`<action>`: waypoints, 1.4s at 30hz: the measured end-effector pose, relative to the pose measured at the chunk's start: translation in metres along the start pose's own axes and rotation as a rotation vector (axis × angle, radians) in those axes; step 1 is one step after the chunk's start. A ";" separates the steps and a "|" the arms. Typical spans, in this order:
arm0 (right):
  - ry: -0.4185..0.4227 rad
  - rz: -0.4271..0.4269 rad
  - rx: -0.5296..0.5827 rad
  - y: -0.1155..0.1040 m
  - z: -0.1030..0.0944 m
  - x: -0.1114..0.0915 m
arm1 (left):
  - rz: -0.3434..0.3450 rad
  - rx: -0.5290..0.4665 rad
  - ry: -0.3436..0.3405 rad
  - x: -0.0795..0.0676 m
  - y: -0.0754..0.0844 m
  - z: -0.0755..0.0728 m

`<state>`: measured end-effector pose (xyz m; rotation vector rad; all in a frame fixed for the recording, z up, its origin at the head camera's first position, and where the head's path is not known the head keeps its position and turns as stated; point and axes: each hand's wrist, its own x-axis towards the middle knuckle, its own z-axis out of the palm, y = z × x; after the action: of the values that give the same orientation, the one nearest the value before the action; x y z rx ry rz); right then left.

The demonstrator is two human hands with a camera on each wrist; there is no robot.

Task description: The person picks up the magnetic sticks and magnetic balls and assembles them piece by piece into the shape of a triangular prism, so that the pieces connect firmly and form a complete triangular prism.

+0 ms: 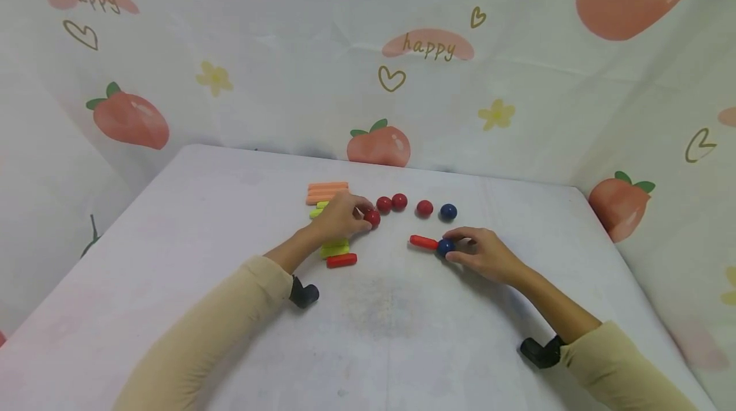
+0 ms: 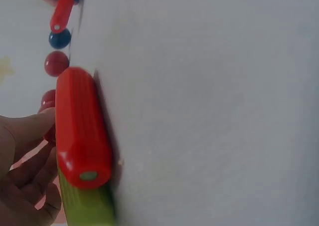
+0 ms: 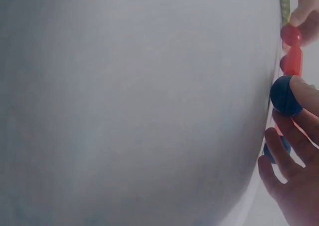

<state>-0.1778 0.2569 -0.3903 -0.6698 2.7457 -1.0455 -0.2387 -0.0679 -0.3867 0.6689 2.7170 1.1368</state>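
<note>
My left hand [image 1: 344,218] pinches a red ball [image 1: 372,218] between thumb and fingers, just right of a column of coloured sticks. In my right hand [image 1: 483,254] a blue ball [image 1: 445,247] is held between thumb and fingertips. A red stick [image 1: 423,242] runs leftward from that blue ball, its end right at the ball. The right wrist view shows the thumb on the blue ball [image 3: 285,96] from above. In the left wrist view a loose red stick [image 2: 82,128] lies in front of the left hand [image 2: 25,161] and hides part of the fingers.
Behind the hands stand a red ball [image 1: 384,204], another red ball [image 1: 399,201], a third red ball [image 1: 424,208] and a blue ball [image 1: 448,212]. Orange sticks [image 1: 328,192], yellow sticks [image 1: 335,248] and a red stick [image 1: 342,261] lie at the left hand. A patterned cloth [image 1: 287,78] hangs behind the table.
</note>
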 end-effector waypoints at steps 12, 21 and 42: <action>-0.004 0.007 -0.002 0.000 0.003 -0.002 | 0.149 0.011 -0.173 -0.001 0.023 0.026; -0.055 -0.043 -0.022 0.000 -0.001 -0.003 | 0.154 0.016 -0.182 0.000 0.030 0.032; -0.067 -0.037 -0.033 -0.002 0.000 -0.014 | 0.179 -0.018 -0.113 -0.063 -0.005 -0.031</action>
<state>-0.1644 0.2622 -0.3894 -0.7493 2.7087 -0.9681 -0.1922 -0.1191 -0.3725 0.9590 2.5922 1.1215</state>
